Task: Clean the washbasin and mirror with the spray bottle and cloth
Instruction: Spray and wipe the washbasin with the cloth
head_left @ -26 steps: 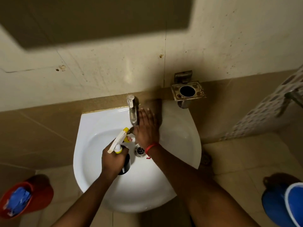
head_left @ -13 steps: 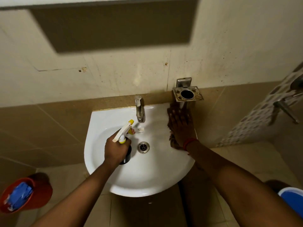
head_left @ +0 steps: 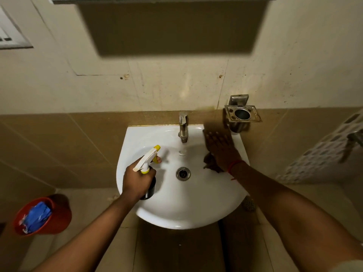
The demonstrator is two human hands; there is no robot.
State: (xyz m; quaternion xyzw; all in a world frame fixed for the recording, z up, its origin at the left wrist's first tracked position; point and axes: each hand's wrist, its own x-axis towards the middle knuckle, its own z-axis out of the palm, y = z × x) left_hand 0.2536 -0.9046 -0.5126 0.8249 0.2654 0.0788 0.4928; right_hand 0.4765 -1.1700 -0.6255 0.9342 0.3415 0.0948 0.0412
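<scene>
The white washbasin (head_left: 196, 209) hangs on the tiled wall with a steel tap (head_left: 183, 126) at its back and a drain (head_left: 183, 173) in the bowl. My left hand (head_left: 137, 179) grips a spray bottle (head_left: 147, 160) with a white and yellow trigger head and a dark body, held over the left of the bowl with the nozzle toward the tap. My right hand (head_left: 221, 148) lies flat, fingers spread, on the basin's right back rim, pressing a dark brown cloth (head_left: 211, 163) that shows beside the wrist. Only the lower edge of the mirror or shelf (head_left: 157, 0) shows at the top.
A steel holder (head_left: 242, 113) is fixed to the wall right of the tap. A red bucket (head_left: 59, 213) holding blue material stands on the floor at the left. A floor drain (head_left: 249, 203) lies under the basin's right side. A wall tap (head_left: 353, 138) sticks out at far right.
My right hand slid with the cloth from beside the tap to the basin's right back rim. The view tilted up and back, showing more wall. My left hand kept the spray bottle over the bowl.
</scene>
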